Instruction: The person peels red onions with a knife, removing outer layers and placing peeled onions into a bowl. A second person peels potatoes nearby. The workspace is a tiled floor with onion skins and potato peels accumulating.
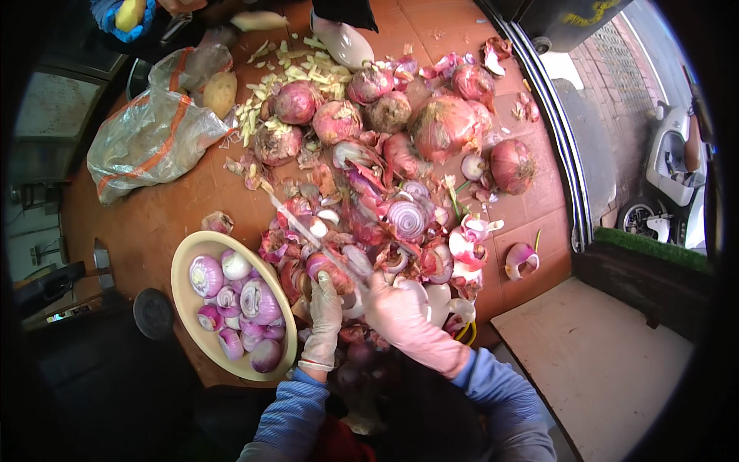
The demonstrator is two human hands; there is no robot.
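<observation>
My left hand [325, 309], in a thin whitish glove, holds a red onion [329, 272] against a heap of onion skins. Close beside it on the right, my right hand [392, 306] is closed around the handle end of a knife [309, 232], whose blurred blade slants up and left over the onion. Around both hands lie papery red skins and cut onion pieces, among them a ringed slice [407, 219]. A cream plastic basin [180, 289] with peeled purple onions [260, 301] stands left of my left hand.
Whole unpeeled onions [444, 128] and pale peel strips [316, 72] lie on the tiled floor farther off. A clear plastic bag [153, 138] and a potato [220, 95] are at upper left. Another person's blue-gloved hand [138, 26] holds a potato. A metal door track [548, 115] runs along the right.
</observation>
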